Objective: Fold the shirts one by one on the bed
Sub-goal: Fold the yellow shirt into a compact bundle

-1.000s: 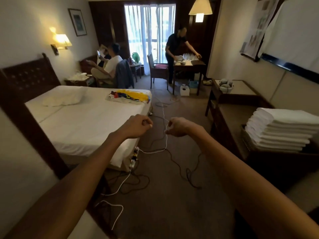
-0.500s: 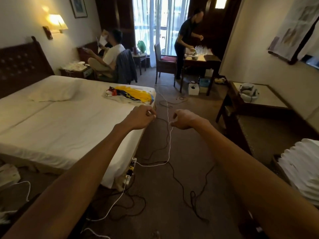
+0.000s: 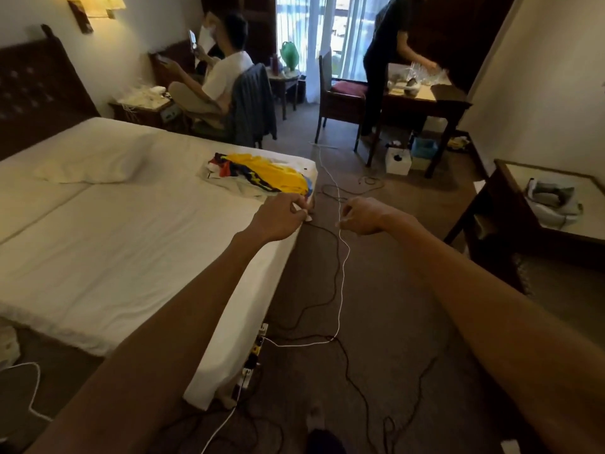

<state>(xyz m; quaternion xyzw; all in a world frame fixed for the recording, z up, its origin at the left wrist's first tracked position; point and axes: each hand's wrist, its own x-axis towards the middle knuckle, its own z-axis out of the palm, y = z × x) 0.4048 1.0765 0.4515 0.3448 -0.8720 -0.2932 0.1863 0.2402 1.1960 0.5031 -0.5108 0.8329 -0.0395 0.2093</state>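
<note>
fingers of the left hand pinched a small white thing by the shirts; the right hand was curled, i couldn't tell on what.

Dim warm room, glaring window, lit wall lamp, wide-angle edge distortion.

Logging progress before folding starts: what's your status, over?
Left hand curled, maybe pinching something small; right hand curled, empty. Shirts heaped unfolded at bed's far corner, untouched. Cables across floor beside bed.
</note>
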